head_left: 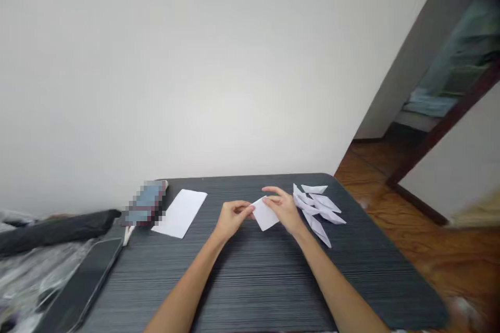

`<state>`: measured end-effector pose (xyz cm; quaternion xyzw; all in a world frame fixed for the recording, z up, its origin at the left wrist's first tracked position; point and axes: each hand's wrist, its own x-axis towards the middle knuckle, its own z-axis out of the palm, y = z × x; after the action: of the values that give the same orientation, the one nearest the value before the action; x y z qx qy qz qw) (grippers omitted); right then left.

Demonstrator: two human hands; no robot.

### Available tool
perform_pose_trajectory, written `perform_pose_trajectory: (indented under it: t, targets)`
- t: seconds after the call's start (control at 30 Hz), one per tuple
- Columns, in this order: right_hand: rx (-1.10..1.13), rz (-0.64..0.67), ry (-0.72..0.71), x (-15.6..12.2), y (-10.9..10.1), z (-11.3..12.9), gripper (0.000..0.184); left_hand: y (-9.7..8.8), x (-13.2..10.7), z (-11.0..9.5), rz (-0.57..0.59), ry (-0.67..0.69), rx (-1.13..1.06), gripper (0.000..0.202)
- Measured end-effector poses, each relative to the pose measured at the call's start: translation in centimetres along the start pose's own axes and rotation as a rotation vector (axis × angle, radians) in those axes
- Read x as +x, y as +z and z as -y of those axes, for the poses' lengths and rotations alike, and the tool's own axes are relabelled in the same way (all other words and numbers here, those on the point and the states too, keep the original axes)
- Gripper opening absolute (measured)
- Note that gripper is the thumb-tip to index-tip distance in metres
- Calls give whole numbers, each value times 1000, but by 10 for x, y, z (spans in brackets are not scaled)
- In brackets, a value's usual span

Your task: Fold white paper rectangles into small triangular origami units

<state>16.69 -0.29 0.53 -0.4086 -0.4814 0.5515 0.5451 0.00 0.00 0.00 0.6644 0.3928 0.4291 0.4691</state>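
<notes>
Between my two hands is a small folded piece of white paper (266, 217), tilted and held just above the dark table. My left hand (233, 217) pinches its left corner between thumb and fingers. On the other side, my right hand (284, 208) grips the upper right edge, with the index finger raised off the sheet. Close to the right hand lies a loose pile of folded paper boats (327, 209), several of them pointed at both ends. A stack of flat white paper (180, 213) rests to the left of my hands.
The dark wood-grain table (265, 281) stands against a white wall (234, 73). At its left are a blurred-out device (145, 204), a black flat tray-like object (84, 283) and a black rolled bundle (58, 231) on clear plastic. Wooden floor (375, 187) shows at right.
</notes>
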Motion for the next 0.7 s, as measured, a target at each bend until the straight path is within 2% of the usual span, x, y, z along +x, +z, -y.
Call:
perform_pose_trajectory:
  t: [0.17, 0.5, 0.6, 0.7]
  targets:
    - [3, 22, 47, 7, -7, -7, 22, -2, 1, -7, 25, 43, 116, 27]
    - [219, 97, 160, 5, -9, -4, 16, -5, 1, -13, 14, 132, 319, 27]
    - [263, 80, 151, 4, -4, -5, 17, 1, 3, -7, -88, 112, 260, 30]
    - [299, -15, 93, 4, 4, -9, 18, 12, 4, 1, -204, 39, 165, 37]
